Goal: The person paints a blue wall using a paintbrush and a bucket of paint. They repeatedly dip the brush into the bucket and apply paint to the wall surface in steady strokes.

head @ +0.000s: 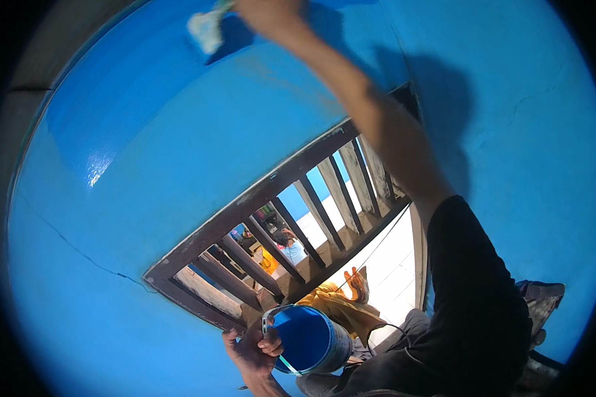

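Observation:
My right hand (273, 14), raised to the top edge of the view, grips a paintbrush (206, 32) with a pale, blurred head. Its tip is at or close to the blue wall (228, 134), along a darker painted band (129, 84) that shines wet at its lower left end. Part of this hand is cut off by the frame. Low in the view, my left hand (254, 350) holds the wire bail handle of a paint bucket (341, 347). The bucket tilts, and its inside (300, 337) is coated blue; the paint level is unclear.
Below the band, a dark wooden vent frame (238, 198) with upright slats opens onto a room where a person (290, 248) sits. Yellow-brown cloth (333, 302) hangs under the frame, near a thin cable (377, 243). A crack (79, 250) crosses the left wall.

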The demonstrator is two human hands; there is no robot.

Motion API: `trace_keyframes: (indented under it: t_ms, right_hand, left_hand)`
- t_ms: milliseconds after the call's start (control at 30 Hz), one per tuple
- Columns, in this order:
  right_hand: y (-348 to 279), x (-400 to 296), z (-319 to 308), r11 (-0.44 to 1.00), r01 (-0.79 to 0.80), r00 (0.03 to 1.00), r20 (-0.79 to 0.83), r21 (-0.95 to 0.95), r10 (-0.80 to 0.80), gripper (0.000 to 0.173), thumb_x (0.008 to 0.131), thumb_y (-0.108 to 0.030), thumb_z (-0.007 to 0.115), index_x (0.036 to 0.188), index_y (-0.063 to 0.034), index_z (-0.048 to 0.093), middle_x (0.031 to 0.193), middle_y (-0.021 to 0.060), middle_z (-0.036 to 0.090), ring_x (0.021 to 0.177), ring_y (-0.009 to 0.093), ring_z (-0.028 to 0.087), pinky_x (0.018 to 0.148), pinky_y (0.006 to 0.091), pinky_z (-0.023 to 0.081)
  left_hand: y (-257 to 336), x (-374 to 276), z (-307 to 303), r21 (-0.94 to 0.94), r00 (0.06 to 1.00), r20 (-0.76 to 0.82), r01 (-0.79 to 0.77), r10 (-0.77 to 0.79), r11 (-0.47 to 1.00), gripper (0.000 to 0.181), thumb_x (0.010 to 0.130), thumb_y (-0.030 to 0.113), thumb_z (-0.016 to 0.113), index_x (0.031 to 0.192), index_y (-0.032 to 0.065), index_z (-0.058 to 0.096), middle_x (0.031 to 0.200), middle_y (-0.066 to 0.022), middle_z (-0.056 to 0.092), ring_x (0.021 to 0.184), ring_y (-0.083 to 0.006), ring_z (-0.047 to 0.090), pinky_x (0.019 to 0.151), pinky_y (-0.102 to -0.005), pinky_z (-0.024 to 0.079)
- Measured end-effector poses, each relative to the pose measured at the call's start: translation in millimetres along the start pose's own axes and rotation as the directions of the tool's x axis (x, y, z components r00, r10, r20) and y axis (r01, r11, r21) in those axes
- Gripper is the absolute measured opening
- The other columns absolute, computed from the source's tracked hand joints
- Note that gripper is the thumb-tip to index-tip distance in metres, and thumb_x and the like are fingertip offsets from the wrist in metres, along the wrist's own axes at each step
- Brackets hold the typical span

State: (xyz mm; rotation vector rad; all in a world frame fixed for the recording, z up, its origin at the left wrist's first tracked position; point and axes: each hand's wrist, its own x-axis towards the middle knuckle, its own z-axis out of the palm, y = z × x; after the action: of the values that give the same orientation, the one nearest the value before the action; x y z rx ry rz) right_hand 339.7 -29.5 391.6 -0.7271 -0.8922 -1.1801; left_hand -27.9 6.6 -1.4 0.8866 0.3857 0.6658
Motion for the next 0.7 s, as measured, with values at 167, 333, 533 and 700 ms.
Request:
trace_keyframes:
  t_ms: [167,333,533,700]
  right_hand:
    - [147.0,34.2,-44.8,0.953,-0.142,0.990,-0.025,-0.267,0.141,0.032,0.083,-0.031,0.067,0.075,-0.0007,0.069,0.072,0.0213,0.068,0.070,0.041,0.067,0.065,0.0505,0.052]
    - [110.2,30.1,-25.8,0.813,-0.073,0.990,-0.141,-0.577,-0.011,0.029,0.082,-0.027,0.062,0.076,-0.0002,0.071,0.076,0.0235,0.069,0.074,0.042,0.068,0.070,0.0529,0.053]
    - [-19.4,-14.4,50.2,0.847,0.308,0.948,0.066,-0.434,-0.311,0.019,0.082,-0.019,0.061,0.070,-0.0053,0.068,0.063,0.0177,0.065,0.058,0.037,0.065,0.056,0.0512,0.051]
    - [-196.5,-111.2,158.3,0.974,0.225,0.973,0.063,-0.030,-0.223,0.015,0.085,-0.016,0.062,0.077,-0.0041,0.068,0.068,0.0148,0.068,0.059,0.026,0.067,0.057,0.0428,0.054]
  left_hand:
    - [-1.9,-3.0,7.7,0.007,1.000,-0.011,0.003,-0.003,1.000,0.081,0.075,0.067,0.052,0.112,-0.0041,0.059,0.058,0.0048,0.030,0.049,-0.0087,0.026,0.047,-0.0253,0.021]
    - [-4.6,-13.1,2.6,-0.051,0.999,-0.024,0.028,-0.029,0.998,0.079,0.075,0.064,0.052,0.115,-0.0036,0.054,0.059,0.0056,0.029,0.051,-0.0082,0.026,0.048,-0.0248,0.021]
    - [-12.2,4.8,-1.1,-0.132,0.983,0.149,0.126,-0.105,0.983,0.070,0.074,0.060,0.053,0.109,-0.0009,0.054,0.060,0.0034,0.032,0.050,-0.0081,0.025,0.049,-0.0249,0.020]
    - [-8.3,-22.1,-3.9,-0.121,0.999,-0.023,0.023,-0.026,0.992,0.071,0.074,0.060,0.055,0.110,-0.0009,0.054,0.060,0.0030,0.033,0.051,-0.0079,0.027,0.048,-0.0238,0.020]
